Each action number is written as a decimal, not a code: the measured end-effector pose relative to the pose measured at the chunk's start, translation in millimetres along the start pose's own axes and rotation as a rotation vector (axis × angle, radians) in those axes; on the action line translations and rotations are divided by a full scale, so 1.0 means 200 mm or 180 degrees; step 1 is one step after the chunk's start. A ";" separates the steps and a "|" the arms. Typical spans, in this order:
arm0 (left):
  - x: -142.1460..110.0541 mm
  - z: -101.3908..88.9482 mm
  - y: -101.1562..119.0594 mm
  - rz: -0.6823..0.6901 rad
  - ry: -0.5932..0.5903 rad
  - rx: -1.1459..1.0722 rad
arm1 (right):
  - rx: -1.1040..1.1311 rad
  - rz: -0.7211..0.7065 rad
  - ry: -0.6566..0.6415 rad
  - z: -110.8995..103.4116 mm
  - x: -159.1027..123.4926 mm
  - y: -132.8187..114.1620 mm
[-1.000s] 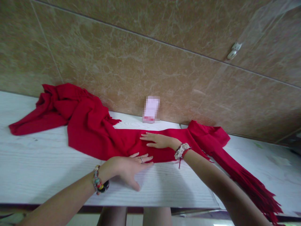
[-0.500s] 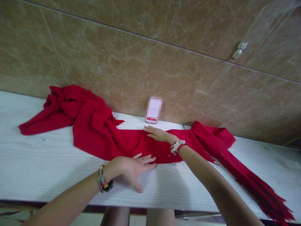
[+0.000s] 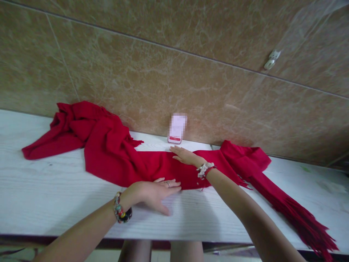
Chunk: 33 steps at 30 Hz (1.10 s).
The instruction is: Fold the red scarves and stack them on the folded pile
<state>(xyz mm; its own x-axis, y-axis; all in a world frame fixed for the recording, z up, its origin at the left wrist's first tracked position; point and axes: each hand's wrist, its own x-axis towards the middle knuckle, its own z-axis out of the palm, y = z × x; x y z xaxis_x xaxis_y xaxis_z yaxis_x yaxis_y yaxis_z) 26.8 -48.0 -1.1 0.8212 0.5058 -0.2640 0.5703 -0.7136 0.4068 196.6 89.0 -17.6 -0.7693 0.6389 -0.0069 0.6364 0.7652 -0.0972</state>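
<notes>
A long red scarf point(image 3: 109, 153) with fringed ends stretches across the white table. Its left part is bunched up in folds, its middle lies flatter, and a fringed end trails towards the front right. My left hand point(image 3: 155, 194) rests at the scarf's near edge, fingers stretched onto the cloth and thumb apart over the table. Farther back, my right hand point(image 3: 187, 156) lies flat on the scarf's middle near its far edge, fingers extended. Neither hand grips the cloth.
Behind the scarf a phone point(image 3: 177, 129) with a blurred screen leans against the brown tiled wall point(image 3: 136, 80). A small white hook point(image 3: 272, 60) is fixed to the wall at the upper right. The white wood-grain table point(image 3: 40, 196) ends at a front edge by my legs.
My right hand has slid very slightly to the right along the scarf. The left thumb has moved a little closer to its fingers. The scarf looks almost the same.
</notes>
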 end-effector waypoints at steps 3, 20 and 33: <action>0.01 0.00 0.01 -0.0134 0.0370 0.0202 | 0.0205 0.0092 0.0294 -0.08 -0.16 -0.03; 0.08 0.00 -0.06 0.0147 0.1088 0.1082 | 0.0145 -0.0458 -0.0014 -0.09 -0.64 -0.16; 0.14 0.02 -0.07 -0.0586 0.1397 0.1454 | -0.0502 -0.0217 0.1107 0.07 -0.67 -0.12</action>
<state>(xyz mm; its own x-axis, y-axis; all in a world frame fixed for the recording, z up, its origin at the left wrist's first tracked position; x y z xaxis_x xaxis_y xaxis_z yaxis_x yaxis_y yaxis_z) 42.2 -25.6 -16.8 0.6814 0.7209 0.1266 0.7301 -0.6816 -0.0486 283.6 -15.4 -27.4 -0.7623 0.5540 0.3348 0.6061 0.7924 0.0688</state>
